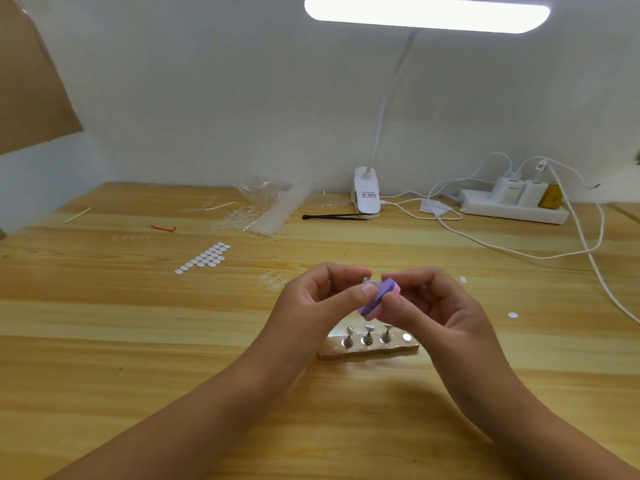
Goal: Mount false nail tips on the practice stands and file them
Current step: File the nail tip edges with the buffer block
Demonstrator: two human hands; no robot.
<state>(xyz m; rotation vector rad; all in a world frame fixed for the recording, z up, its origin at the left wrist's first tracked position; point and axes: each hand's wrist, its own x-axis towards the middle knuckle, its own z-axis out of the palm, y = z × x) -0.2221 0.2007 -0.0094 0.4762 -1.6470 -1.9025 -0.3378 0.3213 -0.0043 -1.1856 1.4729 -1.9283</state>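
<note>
The right hand (437, 308) grips a purple file block (378, 295), its long axis slanting up-right, while the left hand (317, 301) pinches a metal stand (365, 278).

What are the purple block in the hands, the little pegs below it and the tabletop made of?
Purple block: looks like matte foam, with a pink layer at one edge. Pegs: shiny silver, probably metal. Tabletop: pale wood with visible grain, possibly laminate.

purple-and-pink foam buffer block (379, 296), pale striped pine tabletop (138, 323), white oval sticker sheet (204, 257), red curved strip (163, 228), white clip lamp (366, 195)
</note>
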